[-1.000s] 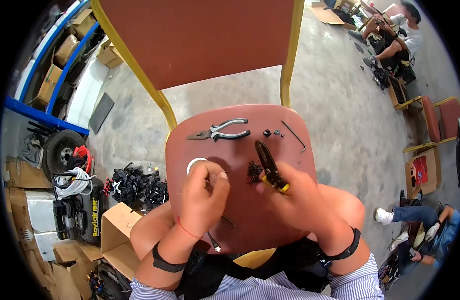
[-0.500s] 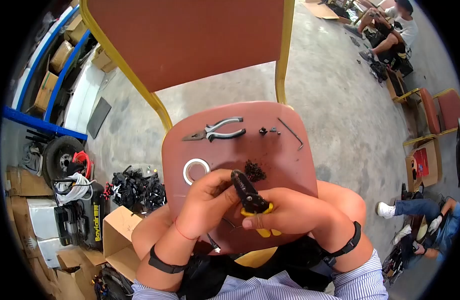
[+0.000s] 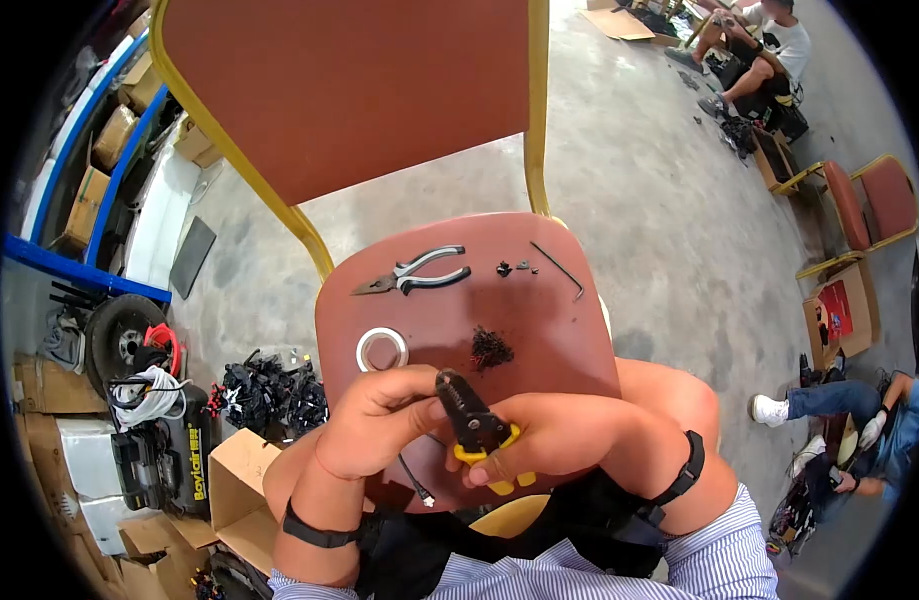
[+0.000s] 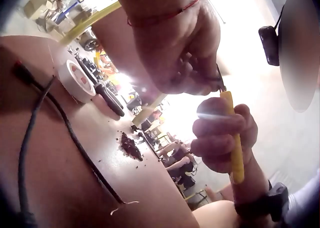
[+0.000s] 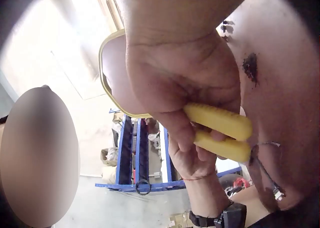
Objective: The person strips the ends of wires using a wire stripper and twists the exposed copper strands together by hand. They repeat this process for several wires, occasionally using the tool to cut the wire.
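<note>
My right hand (image 3: 560, 430) grips wire strippers (image 3: 467, 412) by the yellow handles, their dark notched jaws pointing up and left. My left hand (image 3: 375, 420) has thumb and fingers curled together at the tips of those jaws; I cannot tell what small thin piece it pinches there, since the fingers cover it. Beneath the hands, a black cable (image 4: 72, 130) with bare strands at one end lies on the chair seat (image 3: 430, 320), and a white connector (image 3: 427, 500) shows near the front edge. A heap of dark clippings (image 3: 492, 348) sits beyond the strippers.
Grey-handled pliers (image 3: 425, 272), a white tape roll (image 3: 362, 352), small black parts (image 3: 504, 269) and a hex key (image 3: 560, 270) lie on the seat. The chair's backrest (image 3: 350, 90) rises behind. An open cardboard box (image 3: 245, 480) stands at the left knee; two people sit at right.
My right hand has brought the wire strippers left and down to my left hand, whose fingers now meet the jaws. The tape roll, earlier partly covered, shows fully. The head view has shifted slightly.
</note>
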